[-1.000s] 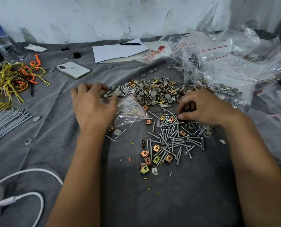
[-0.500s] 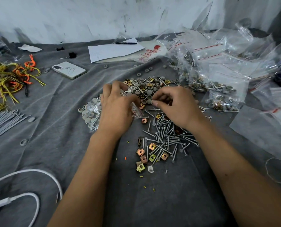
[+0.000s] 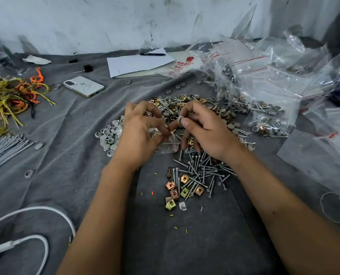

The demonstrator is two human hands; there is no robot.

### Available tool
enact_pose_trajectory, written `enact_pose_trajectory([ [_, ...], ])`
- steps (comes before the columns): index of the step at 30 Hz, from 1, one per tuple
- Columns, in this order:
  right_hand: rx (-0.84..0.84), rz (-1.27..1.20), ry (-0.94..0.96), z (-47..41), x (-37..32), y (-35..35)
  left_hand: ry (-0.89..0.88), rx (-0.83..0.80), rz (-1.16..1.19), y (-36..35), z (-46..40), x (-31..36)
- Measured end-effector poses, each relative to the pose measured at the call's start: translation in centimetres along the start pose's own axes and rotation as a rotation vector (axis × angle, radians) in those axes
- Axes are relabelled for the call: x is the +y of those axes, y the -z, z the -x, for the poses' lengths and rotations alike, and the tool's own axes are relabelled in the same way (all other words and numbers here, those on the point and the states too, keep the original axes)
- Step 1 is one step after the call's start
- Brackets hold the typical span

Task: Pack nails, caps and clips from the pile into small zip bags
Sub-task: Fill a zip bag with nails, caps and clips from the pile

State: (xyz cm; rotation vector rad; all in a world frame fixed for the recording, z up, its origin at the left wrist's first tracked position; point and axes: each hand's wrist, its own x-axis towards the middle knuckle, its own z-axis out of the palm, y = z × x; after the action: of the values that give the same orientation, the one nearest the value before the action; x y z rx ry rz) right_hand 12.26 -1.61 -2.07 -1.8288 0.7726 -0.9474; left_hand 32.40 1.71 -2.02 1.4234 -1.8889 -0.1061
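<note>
Left hand (image 3: pixel 139 135) is pinching the mouth of a small clear zip bag (image 3: pixel 168 145), grip curled round the plastic; the bag is hanging down to the grey cloth (image 3: pixel 75 155) covering the bench, just left of the pile. A few small parts are showing inside the bag near the fingers, too blurred to tell which.

Right hand (image 3: pixel 206 132) is holding a grey cap (image 3: pixel 179 119) between thumb and forefinger, just above and right of the bag mouth, not yet in. Other fingers are curling loosely over the pile.

Nails (image 3: pixel 202 171) are lying in a loose heap under and below the right wrist. Square brass-coloured clips (image 3: pixel 175 190) are sitting at the heap's near edge. More caps and clips (image 3: pixel 175 105) are mixed behind both hands; a separate cluster of grey caps (image 3: pixel 107 136) is lying just left of the left hand, partly under clear plastic.

Filled zip bags (image 3: pixel 270 116) are stacking up on the right. Far side: phone (image 3: pixel 83 86), sheet of paper (image 3: pixel 139 62) with a pen (image 3: pixel 152 54) on it. Left edge: yellow and orange ties (image 3: pixel 12 96), grey rods (image 3: pixel 4 149). White cable (image 3: pixel 36 213) at near left.
</note>
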Motion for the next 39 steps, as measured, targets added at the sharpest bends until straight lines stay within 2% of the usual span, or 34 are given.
enact_pose_trajectory([
  [4, -0.042, 0.028, -0.008, 0.2, 0.0, 0.1, 0.001, 0.021, 0.083, 0.6, 0.1, 0.1],
  [8, -0.059, 0.207, -0.006, 0.4, 0.0, 0.3, 0.006, 0.004, 0.079, 0.9, 0.2, 0.2],
  [12, -0.027, 0.410, 0.074, 0.2, 0.1, 0.1, -0.003, 0.028, 0.100, 1.2, 0.1, 0.4],
  [19, 0.048, 0.512, 0.138, 0.2, 0.2, 0.2, -0.084, 0.057, 0.117, 0.5, 0.0, 1.2],
  [25, 0.084, 0.343, 0.093, 0.1, 0.3, 0.4, -0.092, 0.120, 0.171, 0.2, -0.1, 1.1],
  [30, -0.005, 0.040, 0.012, 0.2, -0.1, 1.0, -0.064, 0.157, 0.237, 0.1, -0.1, 0.9],
  [33, 0.142, -0.007, 0.024, 0.3, -0.5, 2.1, -0.036, 0.169, 0.299, -0.5, -0.1, 1.3],
  [36, 0.345, 0.124, -0.008, 0.8, -0.7, 4.6, -0.008, 0.159, 0.364, -1.9, 0.0, 2.2],
  [39, 0.322, 0.463, -0.141, 1.8, -0.6, 7.8, -0.070, 0.138, 0.361, -3.2, 0.3, 3.1],
])
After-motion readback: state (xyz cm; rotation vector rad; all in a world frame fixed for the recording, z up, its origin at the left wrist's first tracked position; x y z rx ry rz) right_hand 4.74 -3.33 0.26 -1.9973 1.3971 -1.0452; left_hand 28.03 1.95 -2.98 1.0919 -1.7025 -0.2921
